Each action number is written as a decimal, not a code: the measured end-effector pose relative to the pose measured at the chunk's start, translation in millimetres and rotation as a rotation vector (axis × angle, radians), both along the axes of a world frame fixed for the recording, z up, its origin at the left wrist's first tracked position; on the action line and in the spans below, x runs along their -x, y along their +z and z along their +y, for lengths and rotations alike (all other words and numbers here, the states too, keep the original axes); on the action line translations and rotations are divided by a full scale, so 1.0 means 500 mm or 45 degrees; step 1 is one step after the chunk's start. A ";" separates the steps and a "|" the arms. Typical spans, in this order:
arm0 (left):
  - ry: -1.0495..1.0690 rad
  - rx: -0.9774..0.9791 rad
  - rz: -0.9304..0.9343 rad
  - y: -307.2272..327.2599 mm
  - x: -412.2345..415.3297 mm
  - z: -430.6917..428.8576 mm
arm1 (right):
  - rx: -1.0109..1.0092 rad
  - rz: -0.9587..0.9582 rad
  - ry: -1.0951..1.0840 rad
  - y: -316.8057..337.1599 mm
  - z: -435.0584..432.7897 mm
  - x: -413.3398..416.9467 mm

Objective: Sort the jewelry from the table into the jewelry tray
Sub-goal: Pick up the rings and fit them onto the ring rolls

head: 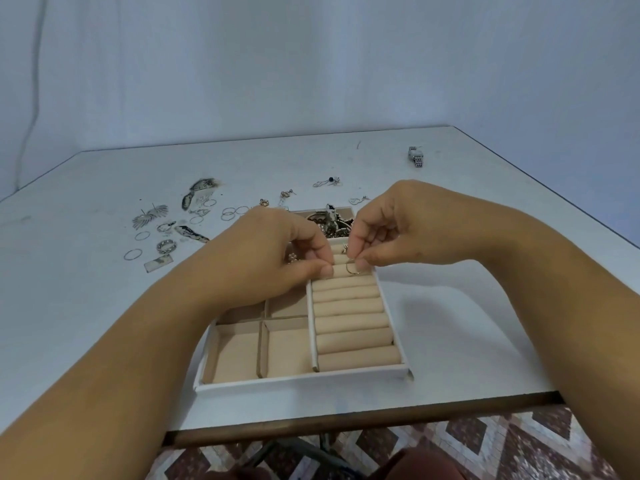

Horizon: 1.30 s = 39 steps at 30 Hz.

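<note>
A white jewelry tray (301, 381) with beige lining lies in front of me, with square compartments on its left and a column of ring rolls (349, 317) on its right. My right hand (391, 230) pinches a thin ring (352, 267) at the upper ring rolls. My left hand (277, 251) presses its thumb and fingertips on the rolls just left of the ring. A heap of dark jewelry (329, 221) fills the tray's far compartment. Loose rings and earrings (166, 233) lie scattered on the table to the left.
The white table (467, 306) ends at a near edge just below the tray. A metal watch (416, 156) lies far right. Small earrings (327, 181) sit behind my hands. A patterned tile floor (519, 441) shows below the table.
</note>
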State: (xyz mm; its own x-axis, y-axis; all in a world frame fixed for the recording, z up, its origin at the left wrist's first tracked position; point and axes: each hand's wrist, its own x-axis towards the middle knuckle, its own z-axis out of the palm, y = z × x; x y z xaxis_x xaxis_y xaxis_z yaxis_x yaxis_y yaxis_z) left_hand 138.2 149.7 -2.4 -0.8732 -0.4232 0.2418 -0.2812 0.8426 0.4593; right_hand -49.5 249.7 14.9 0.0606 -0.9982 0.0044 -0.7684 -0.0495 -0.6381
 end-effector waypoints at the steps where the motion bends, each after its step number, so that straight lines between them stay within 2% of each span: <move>1: -0.005 -0.013 -0.007 0.000 0.000 -0.003 | -0.002 0.009 0.000 0.000 0.000 0.000; 7: -0.071 -0.089 -0.083 -0.003 0.000 -0.024 | 0.001 0.058 -0.003 -0.003 -0.002 0.002; 14: 0.077 -0.268 -0.119 -0.003 0.005 -0.026 | 0.020 0.137 0.027 -0.003 -0.002 -0.005; 21: 0.089 -0.283 -0.076 -0.002 0.002 -0.026 | 0.012 0.290 -0.003 -0.009 -0.006 -0.015; 25: 0.061 -0.302 -0.029 0.003 -0.011 -0.039 | 0.017 0.212 -0.021 -0.004 -0.007 0.000; 29: 0.118 -0.248 0.105 -0.004 -0.007 -0.046 | 0.122 0.076 -0.192 0.007 -0.006 0.047; 34: 0.171 -0.122 0.184 -0.011 0.038 -0.046 | 0.327 0.251 -0.604 -0.004 -0.013 0.134; 39: 0.123 0.027 0.038 0.014 0.116 -0.046 | 0.168 0.291 -0.677 -0.027 -0.014 0.184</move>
